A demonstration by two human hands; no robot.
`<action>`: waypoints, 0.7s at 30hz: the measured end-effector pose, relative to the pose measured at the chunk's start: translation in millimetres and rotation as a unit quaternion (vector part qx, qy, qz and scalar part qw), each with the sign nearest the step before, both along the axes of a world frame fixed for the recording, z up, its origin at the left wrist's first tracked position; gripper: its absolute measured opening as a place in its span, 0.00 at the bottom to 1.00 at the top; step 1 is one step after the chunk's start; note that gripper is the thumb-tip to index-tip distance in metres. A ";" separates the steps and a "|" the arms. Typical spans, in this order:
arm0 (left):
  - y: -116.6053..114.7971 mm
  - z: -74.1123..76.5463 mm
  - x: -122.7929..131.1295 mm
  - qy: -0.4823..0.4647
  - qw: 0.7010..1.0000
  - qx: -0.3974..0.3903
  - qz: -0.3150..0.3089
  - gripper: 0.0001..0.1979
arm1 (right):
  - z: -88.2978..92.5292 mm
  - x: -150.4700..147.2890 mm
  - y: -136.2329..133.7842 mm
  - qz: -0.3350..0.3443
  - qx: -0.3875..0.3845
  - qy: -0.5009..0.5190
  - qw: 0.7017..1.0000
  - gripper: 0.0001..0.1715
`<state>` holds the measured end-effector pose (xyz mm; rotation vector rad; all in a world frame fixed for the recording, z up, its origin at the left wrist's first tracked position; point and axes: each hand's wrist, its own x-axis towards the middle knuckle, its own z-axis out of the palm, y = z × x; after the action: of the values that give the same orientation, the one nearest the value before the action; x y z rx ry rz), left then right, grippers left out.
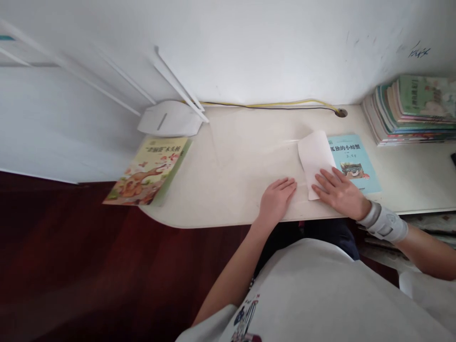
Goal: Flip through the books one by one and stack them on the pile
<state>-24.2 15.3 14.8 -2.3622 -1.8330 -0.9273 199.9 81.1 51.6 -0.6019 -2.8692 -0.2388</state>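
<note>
My right hand (pixel 338 192), with a pale band on its wrist, lies flat with spread fingers across a white sheet (pixel 317 159) and the lower left of a light blue book (pixel 366 164). The sheet covers the book's left side, and its upper left edge lifts a little; I cannot tell whether it belongs to the book. My left hand (pixel 277 199) rests on the table near the front edge, left of the sheet. Its fingers are stretched out and hold nothing.
Two overlapping books (pixel 146 173) jut past the left edge of the white table (pixel 231 175). Behind them stands a white router (pixel 171 118) with long antennas. Cables (pixel 263 105) run along the wall to a hole (pixel 341 113). A tall book stack (pixel 416 109) is at the right.
</note>
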 end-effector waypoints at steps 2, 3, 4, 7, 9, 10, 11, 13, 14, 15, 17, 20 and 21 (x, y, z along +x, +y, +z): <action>-0.9 -0.7 0.0 -0.005 1.000 0.013 0.001 0.11 | 1.8 0.4 0.8 0.014 0.013 -0.007 1.000 0.19; -1.5 -0.7 0.0 -0.006 1.000 0.018 -0.002 0.11 | 2.7 0.7 1.5 0.023 0.018 -0.010 1.000 0.20; -2.1 -0.4 0.0 -0.007 1.000 0.021 -0.005 0.11 | 3.6 1.0 2.3 0.029 0.020 -0.011 0.999 0.21; -4.1 1.1 -0.2 -0.023 0.999 0.020 -0.011 0.12 | 4.9 1.4 3.6 0.025 0.026 -0.020 0.999 0.25; -5.5 2.2 -0.3 -0.043 0.999 0.015 -0.015 0.12 | 4.5 1.1 3.1 0.002 0.040 -0.029 0.999 0.26; -6.0 2.6 -0.4 -0.052 0.998 0.014 -0.018 0.12 | 3.9 0.8 2.5 -0.011 0.047 -0.032 0.998 0.26; -6.5 2.8 -0.5 -0.060 0.998 0.012 -0.020 0.12 | 3.2 0.2 1.8 -0.023 0.051 -0.034 0.998 0.26; -7.0 2.7 -0.8 -0.071 0.997 0.014 -0.025 0.12 | 1.3 -1.6 0.1 -0.042 0.050 -0.033 0.997 0.26; -7.0 2.5 -0.9 -0.076 0.997 0.017 -0.025 0.12 | 0.4 -3.0 -0.8 -0.049 0.049 -0.031 0.997 0.27; -7.0 2.2 -1.0 -0.080 0.996 0.020 -0.026 0.12 | -0.4 -4.7 -1.8 -0.057 0.049 -0.030 0.997 0.27; -6.9 2.0 -1.0 -0.087 0.996 0.024 -0.027 0.11 | -1.6 -8.8 -4.5 -0.071 0.047 -0.028 0.996 0.27; -7.3 4.0 -0.3 -0.090 0.995 0.027 -0.026 0.11 | -0.9 -13.5 -10.7 -0.085 0.033 -0.027 0.995 0.28; -7.4 5.3 0.2 -0.090 0.995 0.029 -0.025 0.12 | 0.3 -13.9 -12.8 -0.085 0.025 -0.025 0.996 0.28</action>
<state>-24.0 7.9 20.2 -2.3712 -1.7832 -1.2178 185.9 68.2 51.9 -0.8420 -2.8511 -0.3538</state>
